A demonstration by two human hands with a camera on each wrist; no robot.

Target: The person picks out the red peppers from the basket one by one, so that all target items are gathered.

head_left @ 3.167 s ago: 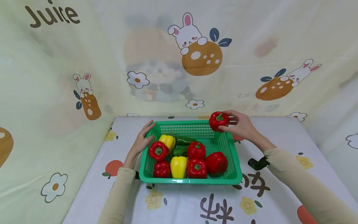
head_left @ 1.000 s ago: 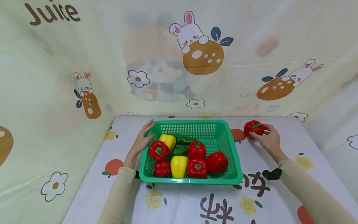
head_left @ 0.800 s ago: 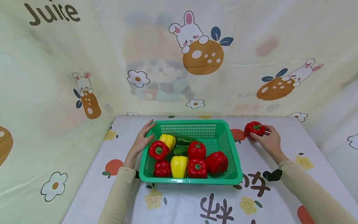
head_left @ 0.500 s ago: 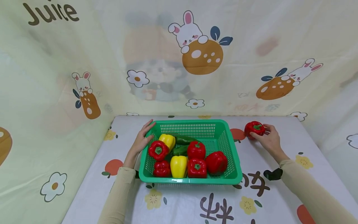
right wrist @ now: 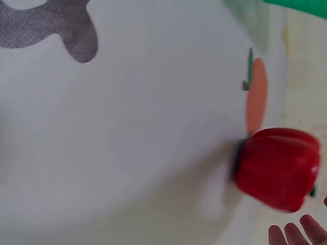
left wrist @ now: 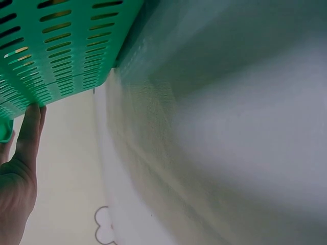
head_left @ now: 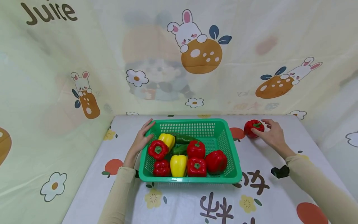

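In the head view my left hand (head_left: 140,138) rests on the left rim of a green plastic basket (head_left: 190,179), fingers fairly straight and thumb over the rim. The left wrist view shows its fingers (left wrist: 31,135) against the slotted basket wall. Several red bell peppers (head_left: 216,161), yellow bell peppers (head_left: 178,165) and dark green vegetables (head_left: 184,139) lie inside the basket. On the table right of it sits another red bell pepper (head_left: 253,127), stem facing up and right. My right hand (head_left: 272,133) is beside it, fingers spread away and thumb near the stem.
A printed white cloth (head_left: 181,202) covers the table under the basket. Behind it a cream curtain (head_left: 246,28) with rabbit prints hangs down to the table's back edge. Another curtain (head_left: 36,118) borders the left side.
My right hand carried the red bell pepper from over the basket's back right corner to the table at right. Its fingers have now loosened from the pepper. My left hand stayed put.
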